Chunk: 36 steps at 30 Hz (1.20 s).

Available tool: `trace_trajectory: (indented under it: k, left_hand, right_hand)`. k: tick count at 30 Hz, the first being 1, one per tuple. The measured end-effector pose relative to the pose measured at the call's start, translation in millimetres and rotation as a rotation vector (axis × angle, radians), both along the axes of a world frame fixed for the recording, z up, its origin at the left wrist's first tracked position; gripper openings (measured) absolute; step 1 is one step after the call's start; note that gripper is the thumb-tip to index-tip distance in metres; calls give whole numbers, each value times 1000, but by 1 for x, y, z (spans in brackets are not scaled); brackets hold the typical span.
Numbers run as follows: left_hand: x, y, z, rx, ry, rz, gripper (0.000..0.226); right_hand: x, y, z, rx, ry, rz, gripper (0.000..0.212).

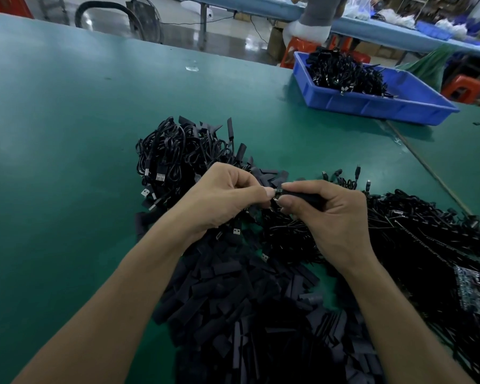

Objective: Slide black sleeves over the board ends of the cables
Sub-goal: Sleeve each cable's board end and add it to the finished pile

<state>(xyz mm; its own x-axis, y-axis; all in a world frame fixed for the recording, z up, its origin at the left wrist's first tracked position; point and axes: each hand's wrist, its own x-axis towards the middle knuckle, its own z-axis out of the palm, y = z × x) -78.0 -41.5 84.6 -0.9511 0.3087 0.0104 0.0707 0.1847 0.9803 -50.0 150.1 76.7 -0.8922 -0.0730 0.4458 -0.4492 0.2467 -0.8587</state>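
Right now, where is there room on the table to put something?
The table is bare left of the cable bundle, and between that bundle and the blue bin. Crowded around the left hand, pinching a cable end, and right hand, holding a sleeve: sleeve pile below, loose cables on the right.

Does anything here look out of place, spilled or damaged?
Nothing looks damaged. One small clear scrap lies alone on the green table, well away from the work, and a stray black bit sits beside the blue bin.
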Motion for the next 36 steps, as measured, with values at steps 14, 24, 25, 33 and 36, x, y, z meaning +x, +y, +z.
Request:
trace_trajectory:
  k: [14, 24, 25, 33, 36]
  left_hand:
    - [-2, 1, -3, -7, 12, -6, 28]
    - [-1, 3, -5, -6, 7, -10, 28]
    - [-1, 3, -5, -1, 10, -12, 28]
    - [-3, 0, -5, -26, -25, 13, 30]
    - [-4, -3, -5, -10, -14, 9, 27]
  right_hand:
    - [0, -9, -4, -160, -76, -26, 17]
    - [0, -6, 0, -105, -84, 15, 14]
    - [0, -7, -1, -107, -76, 8, 12]
    - [2, -9, -3, -83, -106, -21, 23]
    - [-1, -3, 0, 59, -114, -24, 30]
